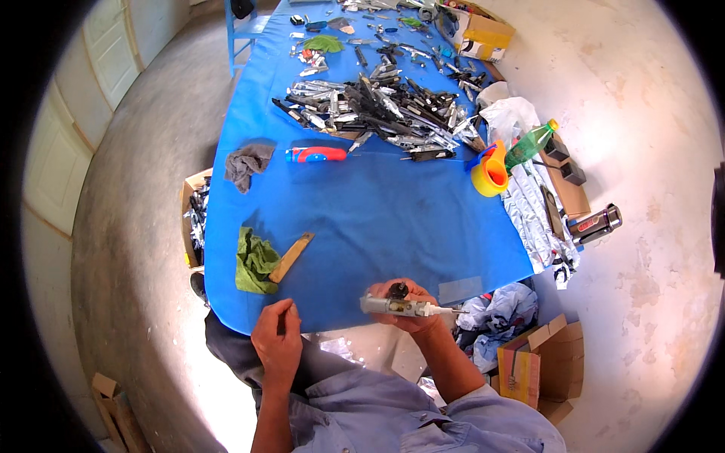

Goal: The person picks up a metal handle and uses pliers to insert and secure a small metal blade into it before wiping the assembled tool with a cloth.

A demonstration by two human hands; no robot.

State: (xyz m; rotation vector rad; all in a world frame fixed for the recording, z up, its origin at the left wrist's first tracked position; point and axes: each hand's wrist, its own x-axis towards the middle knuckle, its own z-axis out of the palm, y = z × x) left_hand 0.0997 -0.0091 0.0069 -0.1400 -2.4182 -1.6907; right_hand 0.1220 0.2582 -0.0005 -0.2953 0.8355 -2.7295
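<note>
The right hand point(400, 306) is holding a grey-and-white handled tool point(400, 306) level over the near edge of the bench point(393, 219), at about 6 o'clock on the blue cover. The tool's thin metal tip is pointing toward 3 o'clock, and a small dark knob is sitting on top of its body. The right fingers are clamped round the tool from behind.

The left hand point(276, 336) is hovering just off the bench edge at 7 o'clock, apart from the tool. Its fingers are drawn together at the tips as if pinching something small; whether anything is in them, I cannot tell.

Judgement on progress: one piece is being worked in hand. A large heap of dark and silvery parts point(377, 109) is lying at 12 o'clock, well apart from the hands, and appears unsorted. More similar parts are filling a cardboard box point(195, 215) on the floor at 9 o'clock. So most of the stock seems not yet handled; no finished pile is plainly distinguishable.

Round about on the bench:
- green rag point(253, 260) and wooden stick point(291, 257) at 8 o'clock, touching;
- grey rag point(245, 162) and red-and-blue tool point(317, 154) at 10 o'clock;
- yellow-orange jug point(489, 174) and green bottle point(529, 145) at 2 o'clock;
- crumpled plastic wrap point(536, 219) at 3 o'clock.
</note>
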